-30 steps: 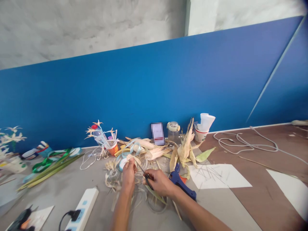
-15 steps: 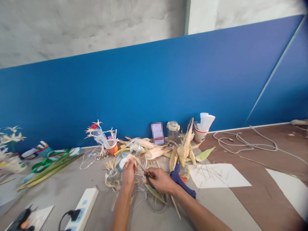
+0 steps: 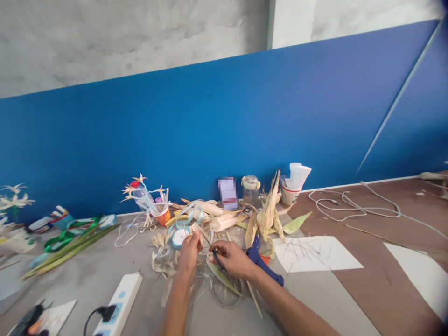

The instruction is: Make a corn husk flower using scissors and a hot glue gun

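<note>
My left hand (image 3: 189, 252) is closed in a pinch on a pale strip of dried corn husk (image 3: 196, 232) held just above the grey table (image 3: 105, 266). My right hand (image 3: 231, 259) is closed round small black scissors (image 3: 212, 249), whose blades point up-left toward the husk strip. Both hands hover over a litter of husk scraps (image 3: 210, 280). A blue glue gun (image 3: 263, 263) lies right beside my right wrist.
Corn husks (image 3: 268, 214), a jar (image 3: 251, 185), paper cups (image 3: 292, 186) and a cup of husk flowers (image 3: 154, 205) line the blue partition. A white power strip (image 3: 121, 298) lies front left, green ribbon and leaves (image 3: 70, 238) left, white cable (image 3: 353, 205) and paper sheets (image 3: 317, 252) right.
Both hands have shifted slightly up and away from me, keeping the husk strip and scissors together. The view has tilted a little.
</note>
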A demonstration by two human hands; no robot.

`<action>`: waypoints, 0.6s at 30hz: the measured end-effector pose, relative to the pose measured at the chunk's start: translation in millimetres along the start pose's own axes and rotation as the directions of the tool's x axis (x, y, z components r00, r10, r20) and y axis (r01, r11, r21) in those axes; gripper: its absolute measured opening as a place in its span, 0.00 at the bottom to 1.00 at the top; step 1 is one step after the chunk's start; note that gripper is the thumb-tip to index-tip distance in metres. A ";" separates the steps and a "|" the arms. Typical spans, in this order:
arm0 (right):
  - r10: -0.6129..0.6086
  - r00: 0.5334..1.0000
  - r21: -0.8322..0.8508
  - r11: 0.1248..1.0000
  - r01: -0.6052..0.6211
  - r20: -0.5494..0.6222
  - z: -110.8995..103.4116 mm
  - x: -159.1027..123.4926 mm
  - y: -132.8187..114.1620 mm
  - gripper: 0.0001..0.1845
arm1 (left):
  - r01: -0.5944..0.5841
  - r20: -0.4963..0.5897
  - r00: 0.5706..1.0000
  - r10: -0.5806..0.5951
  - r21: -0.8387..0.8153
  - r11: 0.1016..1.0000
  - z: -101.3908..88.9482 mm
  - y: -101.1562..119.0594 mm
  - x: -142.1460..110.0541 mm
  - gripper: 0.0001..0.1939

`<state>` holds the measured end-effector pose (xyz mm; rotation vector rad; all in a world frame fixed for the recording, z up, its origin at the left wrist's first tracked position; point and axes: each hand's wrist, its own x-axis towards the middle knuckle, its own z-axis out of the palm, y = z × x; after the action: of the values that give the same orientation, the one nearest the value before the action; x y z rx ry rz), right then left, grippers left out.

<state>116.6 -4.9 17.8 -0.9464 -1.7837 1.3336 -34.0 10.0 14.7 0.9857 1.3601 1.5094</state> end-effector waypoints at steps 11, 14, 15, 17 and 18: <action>-0.037 0.999 0.027 0.999 0.037 -0.012 -1.9 1.2 3.6 0.11 | 0.018 0.106 0.994 -0.021 0.022 1.000 -1.4 0.2 -0.8 0.23; -0.048 0.999 0.053 0.997 0.048 -0.002 -3.0 1.4 1.8 0.10 | 0.045 0.118 0.992 -0.044 -0.006 0.999 -1.7 -0.7 -0.3 0.22; -0.053 0.999 0.066 0.996 0.052 0.001 -3.6 1.5 0.9 0.09 | 0.054 0.117 0.992 -0.052 -0.013 0.998 -1.7 -0.7 -0.4 0.22; -0.057 0.998 0.082 0.995 0.057 0.001 -4.4 1.9 -0.2 0.08 | 0.070 0.118 0.991 -0.066 -0.025 0.997 -1.6 0.0 -0.9 0.22; -0.054 0.999 0.084 0.995 0.054 -0.005 -4.6 2.2 -0.2 0.08 | 0.073 0.120 0.990 -0.069 -0.030 0.997 -1.4 0.6 -1.2 0.22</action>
<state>119.4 -0.9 19.3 -0.8480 -1.7253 1.3615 -34.9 8.4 15.2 0.9796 1.2674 1.3942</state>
